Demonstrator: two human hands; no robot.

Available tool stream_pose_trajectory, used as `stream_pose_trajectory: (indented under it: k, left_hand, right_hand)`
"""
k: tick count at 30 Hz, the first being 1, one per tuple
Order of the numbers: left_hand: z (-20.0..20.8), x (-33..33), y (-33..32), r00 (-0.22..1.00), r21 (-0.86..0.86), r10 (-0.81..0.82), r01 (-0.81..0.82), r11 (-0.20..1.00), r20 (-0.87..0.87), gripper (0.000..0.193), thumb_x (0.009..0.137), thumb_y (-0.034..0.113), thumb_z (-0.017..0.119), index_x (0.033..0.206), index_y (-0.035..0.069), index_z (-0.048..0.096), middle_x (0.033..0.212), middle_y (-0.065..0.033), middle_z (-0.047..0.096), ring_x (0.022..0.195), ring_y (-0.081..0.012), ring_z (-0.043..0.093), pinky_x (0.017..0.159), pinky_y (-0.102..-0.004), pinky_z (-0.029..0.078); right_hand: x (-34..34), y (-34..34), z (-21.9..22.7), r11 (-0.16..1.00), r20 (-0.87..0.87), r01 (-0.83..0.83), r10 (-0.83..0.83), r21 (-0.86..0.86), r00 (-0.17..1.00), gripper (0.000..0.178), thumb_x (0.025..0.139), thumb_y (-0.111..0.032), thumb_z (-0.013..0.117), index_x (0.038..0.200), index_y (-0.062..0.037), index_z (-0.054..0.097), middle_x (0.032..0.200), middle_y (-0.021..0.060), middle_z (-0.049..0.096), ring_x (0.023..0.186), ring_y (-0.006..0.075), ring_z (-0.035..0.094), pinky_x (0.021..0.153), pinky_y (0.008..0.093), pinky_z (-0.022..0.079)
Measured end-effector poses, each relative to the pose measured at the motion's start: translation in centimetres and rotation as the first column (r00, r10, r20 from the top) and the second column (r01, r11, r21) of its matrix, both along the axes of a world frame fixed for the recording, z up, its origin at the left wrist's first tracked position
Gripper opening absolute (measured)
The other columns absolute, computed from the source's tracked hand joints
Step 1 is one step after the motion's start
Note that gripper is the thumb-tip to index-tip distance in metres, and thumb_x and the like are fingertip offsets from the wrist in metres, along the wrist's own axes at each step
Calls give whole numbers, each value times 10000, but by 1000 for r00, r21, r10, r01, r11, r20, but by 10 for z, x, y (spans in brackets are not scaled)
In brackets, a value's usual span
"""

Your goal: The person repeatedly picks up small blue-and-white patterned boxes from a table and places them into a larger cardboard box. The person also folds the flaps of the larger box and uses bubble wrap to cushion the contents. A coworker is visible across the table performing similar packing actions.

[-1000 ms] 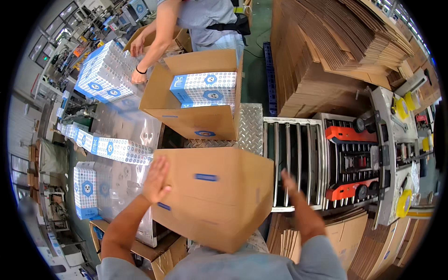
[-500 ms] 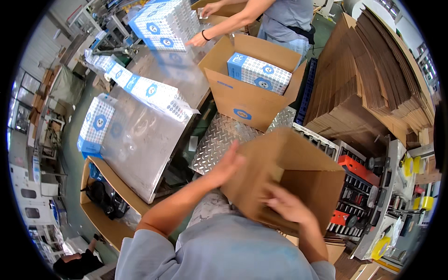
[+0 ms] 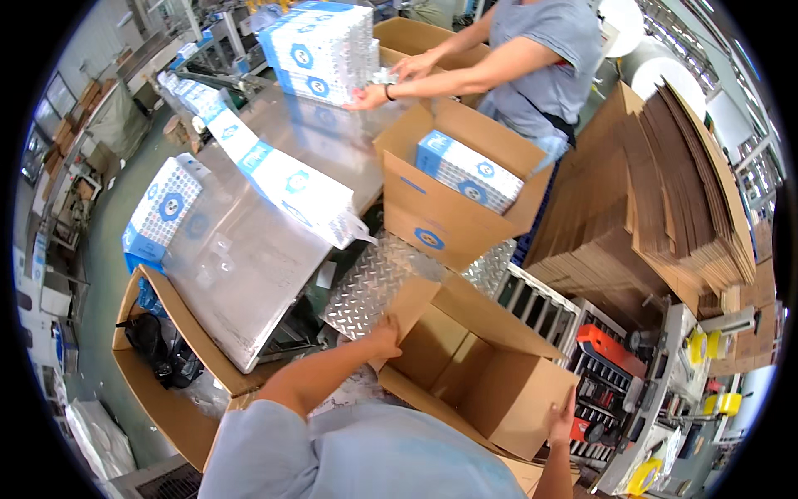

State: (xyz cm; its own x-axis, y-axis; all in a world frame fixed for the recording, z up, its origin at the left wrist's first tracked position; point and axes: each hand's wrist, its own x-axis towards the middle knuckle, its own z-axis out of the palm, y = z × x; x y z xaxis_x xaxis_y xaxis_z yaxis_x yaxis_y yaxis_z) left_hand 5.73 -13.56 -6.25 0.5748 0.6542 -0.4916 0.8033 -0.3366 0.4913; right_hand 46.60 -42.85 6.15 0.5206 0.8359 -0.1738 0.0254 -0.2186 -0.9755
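Note:
An open cardboard box (image 3: pixel 528 397) is in front of me, its flaps up and its inside bare. My left hand (image 3: pixel 386 338) is closed on the flap at its left side. On the opposite side, my right hand (image 3: pixel 562 422) holds the edge of the right flap, fingers partly hidden. Just beyond stands a second open carton (image 3: pixel 436 226) with a blue-and-white printed pack (image 3: pixel 470 170) in it. Between that carton and me lies a diamond-patterned metal plate (image 3: pixel 353 299), partly covered by the box.
A co-worker's hands (image 3: pixel 371 96) touch a stack of wrapped packs (image 3: pixel 318 50) on the metal table (image 3: pixel 249 308). Printed film (image 3: pixel 291 187) and a single pack (image 3: pixel 165 204) lie there too. Flat cardboard sheets (image 3: pixel 598 216) stand right, beyond a red taping machine (image 3: pixel 611 349). A carton (image 3: pixel 137 366) holds dark items.
The box has been turned and lowered so its opening faces up. My left hand has come onto its left flap; my right hand has moved from its inside to the right edge.

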Motion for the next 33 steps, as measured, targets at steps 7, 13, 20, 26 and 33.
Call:
stream_pose_trajectory:
  k: [7, 13, 20, 26, 33]
  left_hand:
    - [74, -88, 84, 969, -78, -40, 21, 997, -243, 453, 774, 368, 725, 884, -64, 645, 892, -199, 678, 848, -361, 668, 765, -427, 546]
    - [262, -285, 246, 983, 143, 138, -120, 982, -121, 192, 833, 159, 594, 714, 20, 654, 629, -141, 625, 578, -269, 641, 594, -395, 529]
    - [225, -393, 418, 891, 794, 105, 334, 507, -442, 789, 655, 149, 790, 1364, 141, 444, 1414, -131, 400, 1320, -304, 385, 1091, -484, 327]
    - [220, -359, 450, 908, 554, -2, 258, 791, -419, 1051, 496, 365, 895, 1385, 110, 396, 1251, -123, 522, 1262, -319, 437, 1146, -531, 153]
    - [209, -361, 417, 970, 553, 97, 44, 832, -223, 953, 572, 313, 836, 1372, 24, 406, 1089, -155, 611, 1005, -331, 616, 837, -439, 500]
  right_hand:
    - [-101, 73, -123, 999, 235, -27, 34, -33, 971, 532, 1041, -195, 281, 1498, 16, 108, 1546, 177, 211, 1421, 268, 225, 1147, 335, 178]
    - [-155, 202, -42, 33, -27, -243, 970, -970, 240, 551, 848, -427, 607, 1219, -21, 585, 958, 239, 667, 952, 368, 636, 829, 432, 500]
    - [-435, 482, 142, 662, 882, -698, 462, -272, 94, 873, 625, -265, 834, 1376, -95, 425, 1289, 202, 490, 1145, 395, 502, 949, 470, 420]
    - [-463, 569, 112, 631, 687, -586, 707, -508, 167, 1050, 570, -264, 853, 1452, -65, 321, 1269, 214, 494, 1119, 390, 517, 914, 453, 432]
    - [-346, 465, 258, 777, 725, -629, 432, 2, 536, 1126, 555, -134, 857, 1466, 51, 222, 1405, 203, 412, 1275, 294, 443, 1048, 383, 353]
